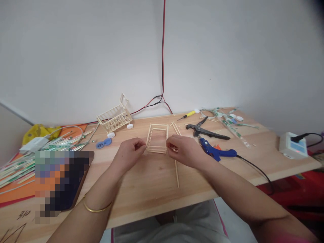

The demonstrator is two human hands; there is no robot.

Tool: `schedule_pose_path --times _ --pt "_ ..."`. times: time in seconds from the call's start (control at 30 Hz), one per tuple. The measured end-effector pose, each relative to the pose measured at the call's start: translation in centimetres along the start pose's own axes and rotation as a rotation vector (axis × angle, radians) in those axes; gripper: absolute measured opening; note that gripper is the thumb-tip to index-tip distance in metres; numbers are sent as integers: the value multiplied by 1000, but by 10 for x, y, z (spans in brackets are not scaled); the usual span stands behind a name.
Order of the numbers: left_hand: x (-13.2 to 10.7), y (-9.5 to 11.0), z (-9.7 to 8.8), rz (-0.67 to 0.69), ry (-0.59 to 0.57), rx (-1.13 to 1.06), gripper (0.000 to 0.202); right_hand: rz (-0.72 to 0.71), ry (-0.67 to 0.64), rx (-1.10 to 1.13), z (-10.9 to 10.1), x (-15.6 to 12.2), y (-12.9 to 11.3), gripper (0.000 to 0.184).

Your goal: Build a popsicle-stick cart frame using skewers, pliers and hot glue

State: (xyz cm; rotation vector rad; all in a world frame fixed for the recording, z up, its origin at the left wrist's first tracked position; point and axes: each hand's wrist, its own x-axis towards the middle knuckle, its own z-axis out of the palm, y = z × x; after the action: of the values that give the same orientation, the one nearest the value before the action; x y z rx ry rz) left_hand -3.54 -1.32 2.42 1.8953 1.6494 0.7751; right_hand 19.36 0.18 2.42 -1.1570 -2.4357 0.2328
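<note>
A small box-shaped frame of thin wooden sticks (158,147) stands on the table between my hands. My left hand (129,152) pinches its near left corner with closed fingertips. On the opposite side, the fingers of my right hand (184,150) are closed at the near right corner and partly hide it. A loose wooden stick (177,175) lies below my right hand, and more sticks (175,128) lie just beyond it. Farther back on the left is a stick-built cart (115,119) with white bottle-cap wheels, tilted against the wall side.
On the right lie a blue glue gun (217,152), black cutting pliers (210,131) and a yellow-handled screwdriver (189,114). A white power box (293,145) sits at the right edge. Blue caps (103,143), a blurred-out phone-like item (73,182) and packaged sticks (15,172) are on the left.
</note>
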Motion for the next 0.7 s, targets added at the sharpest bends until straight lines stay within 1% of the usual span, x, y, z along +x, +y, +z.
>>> schedule_pose_path --times 0.2,0.5,0.7 --pt "0 0 -1 4 -3 12 18 26 -15 -27 -1 2 -3 6" --pt "1 -3 0 -2 -11 -16 18 42 11 13 -3 2 -5 8" --pt "1 -5 0 -6 -23 -22 17 17 -3 47 -2 0 -5 8"
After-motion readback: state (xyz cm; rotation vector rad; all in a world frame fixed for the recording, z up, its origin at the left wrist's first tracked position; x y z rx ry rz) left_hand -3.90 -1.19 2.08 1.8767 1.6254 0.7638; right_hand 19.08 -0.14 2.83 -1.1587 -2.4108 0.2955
